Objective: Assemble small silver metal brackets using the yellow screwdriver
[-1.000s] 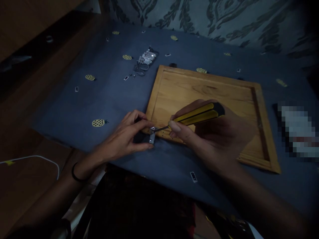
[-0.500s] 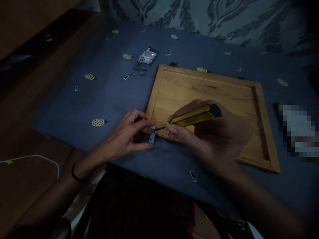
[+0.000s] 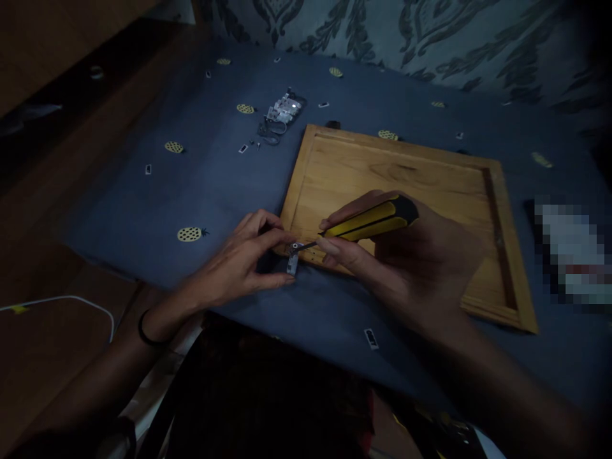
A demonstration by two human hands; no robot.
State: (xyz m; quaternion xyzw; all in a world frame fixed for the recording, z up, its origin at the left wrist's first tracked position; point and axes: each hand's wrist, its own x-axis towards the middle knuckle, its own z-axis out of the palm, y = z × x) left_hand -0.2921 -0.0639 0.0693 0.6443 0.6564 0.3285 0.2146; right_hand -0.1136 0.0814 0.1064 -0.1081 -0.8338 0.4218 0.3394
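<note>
Screwdriver (image 3: 368,224): seen in the head view, gripped in the right hand (image 3: 414,271), slanting down to the left so its tip meets the upper end of the small metal piece; the thumb lies forward along the handle, presumably for fine control.
Metal piece (image 3: 292,264): at the near-left corner of the wooden board (image 3: 358,169), partly over its rim; that spot probably lets the wood back it while the driver works.
Left hand (image 3: 241,255): closed in a pinch, thumb at the piece's near end and a finger by its far end, likely to stop it turning (the dark wristband (image 3: 146,331) sits well clear).
Board: flat on the blue cloth (image 3: 215,194), its near-left corner beside the left hand, perhaps for easy reach.
Spare parts: one heap of metal pieces (image 3: 284,111) beyond the board's far-left corner, probably parked out of the way; how many are in it, I cannot tell.
Count, main things: one screwdriver, one board, one metal piece between the fingers, two hands.
Count, odds and ends: two tiny bits (image 3: 259,146) near the heap, one pixelated object (image 3: 574,255) right of the board.
Count, printed pineapples (image 3: 190,234): eight that I can make out.
</note>
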